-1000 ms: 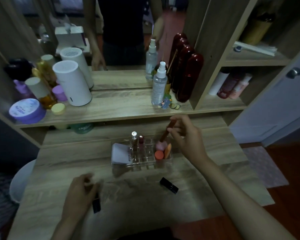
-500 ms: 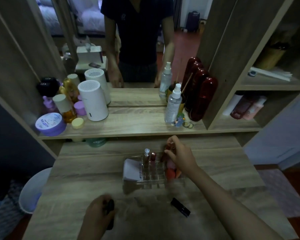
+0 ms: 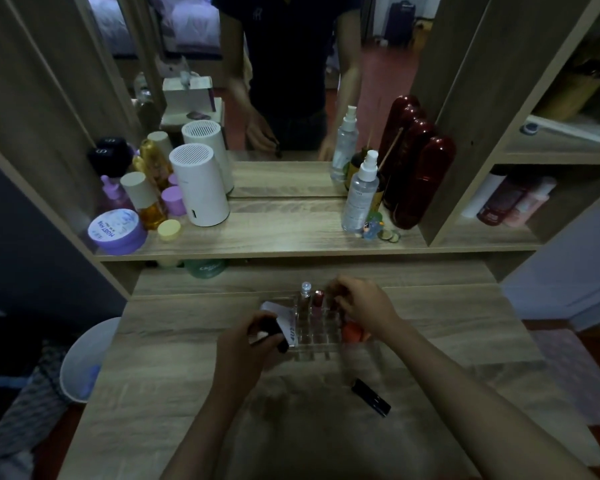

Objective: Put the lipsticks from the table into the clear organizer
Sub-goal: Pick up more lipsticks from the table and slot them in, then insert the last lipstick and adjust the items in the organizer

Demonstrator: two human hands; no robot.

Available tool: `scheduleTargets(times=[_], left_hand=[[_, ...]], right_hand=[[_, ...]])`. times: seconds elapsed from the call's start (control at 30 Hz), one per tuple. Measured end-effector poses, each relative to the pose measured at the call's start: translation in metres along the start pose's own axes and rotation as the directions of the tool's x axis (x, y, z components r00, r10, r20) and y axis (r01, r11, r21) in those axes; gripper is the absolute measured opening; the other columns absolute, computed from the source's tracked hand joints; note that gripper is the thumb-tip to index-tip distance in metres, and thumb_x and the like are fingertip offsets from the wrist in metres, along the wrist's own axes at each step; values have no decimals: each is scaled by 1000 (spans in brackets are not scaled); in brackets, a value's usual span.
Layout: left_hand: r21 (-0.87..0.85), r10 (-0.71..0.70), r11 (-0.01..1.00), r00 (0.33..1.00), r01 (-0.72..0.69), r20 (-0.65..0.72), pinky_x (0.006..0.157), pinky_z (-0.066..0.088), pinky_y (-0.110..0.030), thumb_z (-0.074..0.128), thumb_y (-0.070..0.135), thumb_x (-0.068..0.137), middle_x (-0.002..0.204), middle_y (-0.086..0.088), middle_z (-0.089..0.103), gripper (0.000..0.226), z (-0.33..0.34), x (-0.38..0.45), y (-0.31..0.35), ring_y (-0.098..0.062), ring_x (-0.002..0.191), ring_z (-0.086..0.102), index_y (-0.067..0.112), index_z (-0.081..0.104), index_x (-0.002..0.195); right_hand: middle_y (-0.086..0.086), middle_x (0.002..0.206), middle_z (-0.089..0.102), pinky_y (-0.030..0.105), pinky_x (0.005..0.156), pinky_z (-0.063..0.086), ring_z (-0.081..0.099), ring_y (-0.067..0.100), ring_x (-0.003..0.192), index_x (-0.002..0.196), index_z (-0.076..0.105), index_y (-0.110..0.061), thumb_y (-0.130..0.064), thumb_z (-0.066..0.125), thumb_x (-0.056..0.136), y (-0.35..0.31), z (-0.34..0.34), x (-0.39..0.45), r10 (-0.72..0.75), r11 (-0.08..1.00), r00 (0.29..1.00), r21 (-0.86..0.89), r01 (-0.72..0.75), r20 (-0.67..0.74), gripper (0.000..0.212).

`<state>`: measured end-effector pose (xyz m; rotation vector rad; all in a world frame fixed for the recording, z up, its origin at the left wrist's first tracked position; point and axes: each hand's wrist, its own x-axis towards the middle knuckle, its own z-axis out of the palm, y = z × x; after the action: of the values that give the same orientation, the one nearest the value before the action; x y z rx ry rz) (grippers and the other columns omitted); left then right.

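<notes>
The clear organizer [image 3: 314, 349] stands in the middle of the wooden table [image 3: 174, 344]. Two slim tubes stand upright in its back row: a silver-capped lipstick [image 3: 305, 299] and a red lipstick [image 3: 318, 301]. My right hand [image 3: 364, 306] is over the organizer's back right, fingers pinched on a dark red lipstick [image 3: 334, 299] that is partly hidden. My left hand [image 3: 246, 351] holds a black lipstick [image 3: 274, 332] just left of the organizer's front. Another black lipstick [image 3: 371, 397] lies flat on the table, in front and to the right.
A white card [image 3: 284, 320] and orange-pink sponges [image 3: 354, 332] sit in the organizer. A shelf behind holds a white cylinder [image 3: 200, 190], a spray bottle [image 3: 361, 195], jars and dark red cases [image 3: 420, 181] below a mirror. A white bin [image 3: 87, 358] stands left of the table.
My left hand has lifted the black lipstick from the table's front left and carried it up to the organizer. My right hand has lowered the dark red lipstick into the organizer's back row.
</notes>
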<state>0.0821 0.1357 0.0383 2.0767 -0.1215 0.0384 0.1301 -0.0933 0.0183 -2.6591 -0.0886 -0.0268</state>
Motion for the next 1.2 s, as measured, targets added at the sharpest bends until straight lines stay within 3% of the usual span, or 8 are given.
scheduleTargets(times=[0.27,0.43,0.53,0.63,0.8,1.0,1.1,1.2], left_hand=[[10,115,993,993,-115,24,71,43,3,70,-2,74,86,-4,67,20,20,22,3,-13,78,62,1,67,94],[-40,115,993,993,-115,9,74,42,4,70,-5,73,88,0,64,24,30,26,4,-5,79,59,2,66,96],[-33,122,992,993,-122,-3,74,40,7,70,-6,72,88,1,62,25,36,27,4,2,79,55,1,66,96],[-37,117,992,993,-117,-7,75,42,4,70,-6,72,90,-2,64,26,41,28,3,-10,82,59,1,66,96],[-41,113,993,994,-113,-8,78,47,-18,71,-6,70,92,-9,68,26,46,27,3,-23,88,62,2,68,95],[-10,87,996,996,-87,3,86,52,-48,71,-4,72,95,-17,70,26,47,25,1,-32,94,61,0,68,97],[-11,89,996,996,-89,-12,85,52,-43,71,-4,71,94,-16,71,26,47,23,0,-31,93,62,1,68,97],[-4,95,995,995,-95,-16,80,48,-27,70,-3,73,96,-14,70,27,49,23,-2,-27,93,62,3,67,98]], right_hand=[[7,106,70,30,77,47,63,25,99,108,60,-18,-20,65,83,-3,-3,-4,12,999,997,-35,-9,74,25],[9,118,64,41,89,51,59,26,107,124,52,-14,-16,67,81,-11,-25,-23,7,1000,1000,-10,-7,-25,45],[-2,89,63,22,63,46,57,13,79,98,59,-17,-20,66,83,-15,-42,-58,-90,996,968,6,94,-235,17],[-7,82,61,17,55,43,59,10,69,93,57,-22,-31,54,88,-8,-34,-105,-29,999,998,18,29,-50,11],[-5,116,60,30,79,48,60,17,104,120,49,-24,-38,61,83,11,9,-148,210,977,945,-84,-195,252,41],[2,100,59,27,68,39,60,22,94,93,55,-16,-21,60,82,13,24,-151,276,961,935,-50,-272,221,14],[-1,85,57,27,67,41,59,19,83,86,54,-16,-12,64,78,9,19,-144,261,958,952,76,-275,158,13],[2,89,68,24,69,48,63,16,81,100,60,-10,-4,66,77,-1,13,-134,219,935,973,268,-232,78,25]])
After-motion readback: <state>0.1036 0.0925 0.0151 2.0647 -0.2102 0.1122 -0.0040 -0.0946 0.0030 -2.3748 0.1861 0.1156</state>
